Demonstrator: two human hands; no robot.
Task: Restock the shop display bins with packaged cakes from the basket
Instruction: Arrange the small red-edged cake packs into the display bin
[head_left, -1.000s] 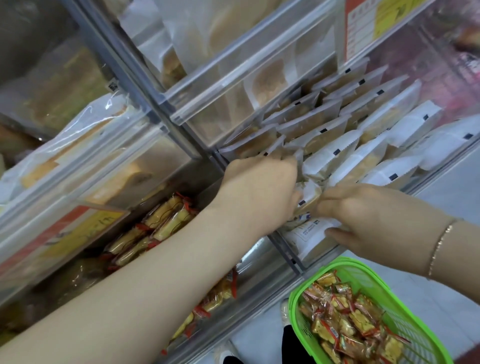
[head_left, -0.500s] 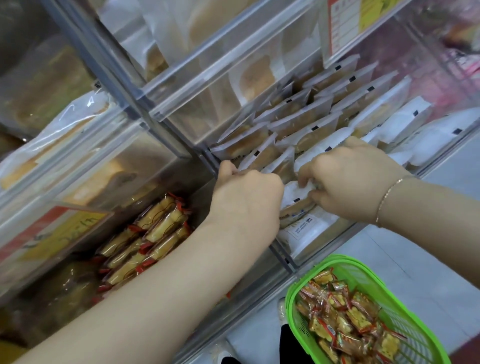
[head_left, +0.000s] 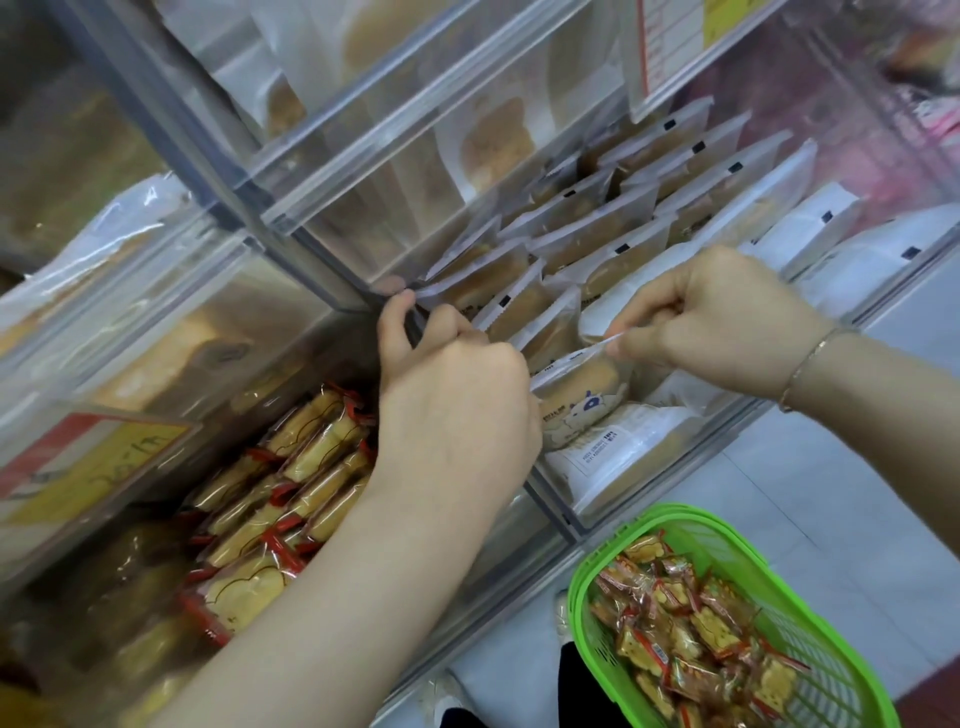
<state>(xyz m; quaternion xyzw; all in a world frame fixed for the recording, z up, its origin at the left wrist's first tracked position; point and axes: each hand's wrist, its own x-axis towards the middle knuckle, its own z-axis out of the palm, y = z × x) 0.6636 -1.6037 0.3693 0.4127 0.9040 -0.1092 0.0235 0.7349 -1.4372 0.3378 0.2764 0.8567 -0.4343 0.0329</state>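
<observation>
Both hands at the clear display bin (head_left: 649, 470).
Right hand (head_left: 727, 322) pinches top edge of a white cake packet (head_left: 582, 400) in the bin; left hand (head_left: 452, 405) curled, grip hidden. Green basket (head_left: 831, 654) below holds wrapped cakes.

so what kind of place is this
Most likely a snack or bakery shop's self-serve display: stacked clear plastic bins full of wrapped cakes, price cards on the bin fronts, and a green basket of small packets for restocking.
</observation>
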